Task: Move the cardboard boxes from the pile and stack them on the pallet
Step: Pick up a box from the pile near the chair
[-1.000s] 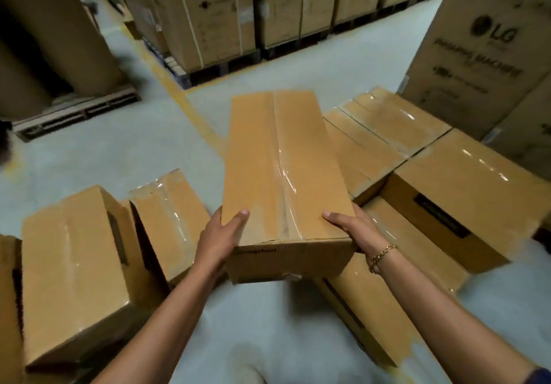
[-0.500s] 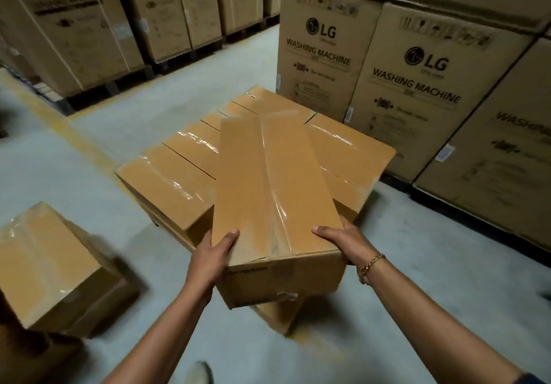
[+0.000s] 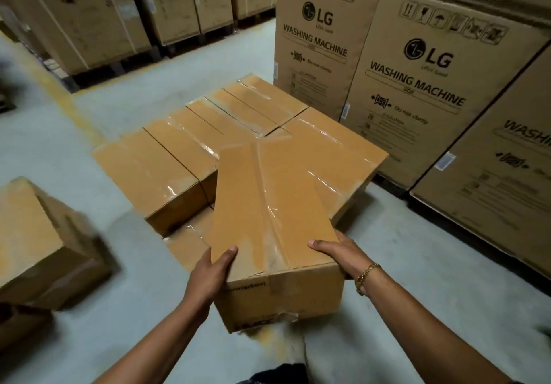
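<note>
The light was dim and warm, falling softly from overhead. Glare streaked the taped tops of the stacked boxes (image 3: 179,160) and the held box (image 3: 268,205). The loose box (image 3: 38,243) at the left edge smeared with motion blur. The tall washing machine cartons (image 3: 417,100) leaned outward with wide-angle bending, and the far corners sank into shadow.

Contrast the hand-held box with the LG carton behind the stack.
The held box is long and low; the LG carton stands tall, far bulkier. The left hand and right hand carry the held box; the LG carton stands untouched. The held box's top is taped, the LG carton's face printed. Both are brown cardboard.
</note>
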`<action>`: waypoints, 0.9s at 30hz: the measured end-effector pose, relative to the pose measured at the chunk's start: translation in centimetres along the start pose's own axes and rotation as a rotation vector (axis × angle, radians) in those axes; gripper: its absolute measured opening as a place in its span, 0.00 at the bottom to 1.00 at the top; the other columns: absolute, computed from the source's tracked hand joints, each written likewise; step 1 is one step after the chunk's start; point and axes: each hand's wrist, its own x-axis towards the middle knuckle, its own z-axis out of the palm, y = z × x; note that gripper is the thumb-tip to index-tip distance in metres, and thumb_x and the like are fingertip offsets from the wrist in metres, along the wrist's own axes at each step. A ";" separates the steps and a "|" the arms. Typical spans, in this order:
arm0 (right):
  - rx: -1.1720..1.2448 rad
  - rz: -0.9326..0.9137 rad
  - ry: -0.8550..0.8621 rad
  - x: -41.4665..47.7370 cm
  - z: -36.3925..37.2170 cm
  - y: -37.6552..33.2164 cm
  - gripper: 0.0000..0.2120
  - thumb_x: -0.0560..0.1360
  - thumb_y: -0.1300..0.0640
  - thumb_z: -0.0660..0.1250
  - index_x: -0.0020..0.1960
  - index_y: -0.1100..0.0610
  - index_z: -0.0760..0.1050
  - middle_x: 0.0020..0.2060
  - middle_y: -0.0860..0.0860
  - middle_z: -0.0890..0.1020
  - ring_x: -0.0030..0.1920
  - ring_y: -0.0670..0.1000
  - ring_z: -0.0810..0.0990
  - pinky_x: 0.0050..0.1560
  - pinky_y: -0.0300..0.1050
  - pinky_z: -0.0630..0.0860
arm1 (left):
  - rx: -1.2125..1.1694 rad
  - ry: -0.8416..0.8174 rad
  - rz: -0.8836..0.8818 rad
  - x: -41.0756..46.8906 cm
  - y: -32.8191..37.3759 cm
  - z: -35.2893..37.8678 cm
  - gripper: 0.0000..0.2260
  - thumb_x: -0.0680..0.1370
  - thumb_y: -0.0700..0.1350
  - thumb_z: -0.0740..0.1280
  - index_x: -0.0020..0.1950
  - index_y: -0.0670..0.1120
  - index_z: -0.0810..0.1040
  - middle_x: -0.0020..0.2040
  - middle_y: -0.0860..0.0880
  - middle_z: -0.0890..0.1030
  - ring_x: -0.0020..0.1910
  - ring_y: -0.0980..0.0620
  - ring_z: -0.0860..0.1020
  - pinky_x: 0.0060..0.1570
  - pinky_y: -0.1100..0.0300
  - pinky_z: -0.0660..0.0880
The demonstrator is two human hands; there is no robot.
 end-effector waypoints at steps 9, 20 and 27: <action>-0.091 0.029 -0.191 8.9 -6.4 0.8 0.22 0.73 0.46 0.75 0.62 0.41 0.69 0.54 0.45 0.81 0.55 0.50 0.80 0.57 0.51 0.78 | -0.064 0.183 -0.147 0.9 0.6 8.6 0.46 0.70 0.75 0.65 0.81 0.51 0.60 0.79 0.48 0.66 0.76 0.43 0.66 0.73 0.41 0.65; -0.286 0.026 -0.410 15.7 -14.8 4.2 0.28 0.71 0.44 0.76 0.68 0.42 0.69 0.56 0.42 0.80 0.58 0.47 0.78 0.65 0.54 0.75 | -0.171 0.353 -0.306 -1.8 -0.9 21.1 0.51 0.62 0.83 0.61 0.78 0.57 0.65 0.72 0.52 0.75 0.68 0.45 0.75 0.68 0.42 0.72; -0.386 -0.039 -0.524 21.5 -19.1 7.9 0.28 0.74 0.46 0.74 0.70 0.43 0.67 0.56 0.41 0.79 0.60 0.48 0.77 0.63 0.50 0.74 | -0.233 0.480 -0.333 -0.6 -2.1 30.7 0.25 0.80 0.62 0.64 0.75 0.56 0.69 0.62 0.55 0.78 0.62 0.48 0.77 0.58 0.53 0.71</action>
